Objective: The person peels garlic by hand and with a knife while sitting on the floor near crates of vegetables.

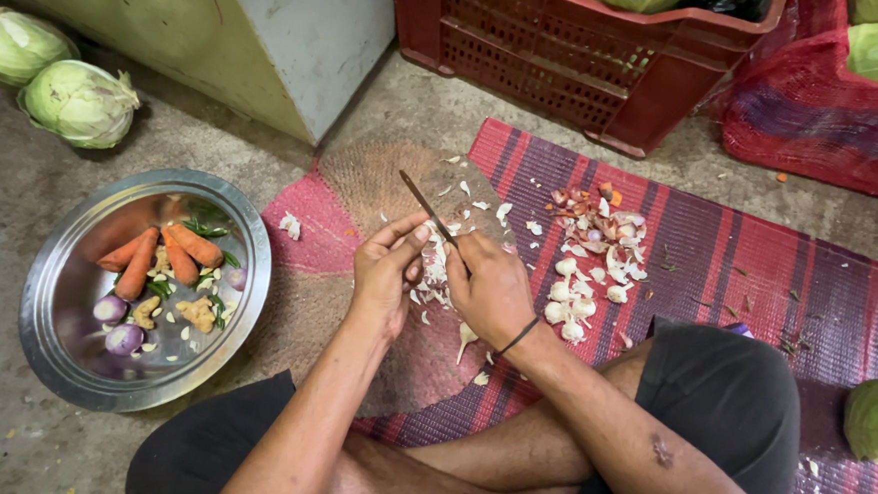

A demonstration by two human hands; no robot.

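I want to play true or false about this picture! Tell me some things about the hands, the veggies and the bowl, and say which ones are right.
1. The right hand holds a knife. True.
2. The metal bowl holds bananas. False: it holds carrots, small purple onions and ginger pieces.
3. Two cabbages lie on the floor at the upper left. True.
4. The crate is blue. False: it is red.
5. Peeled garlic cloves lie on the striped mat. True.
6. The left hand rests in the bowl. False: it is up beside the right hand, over the mat.
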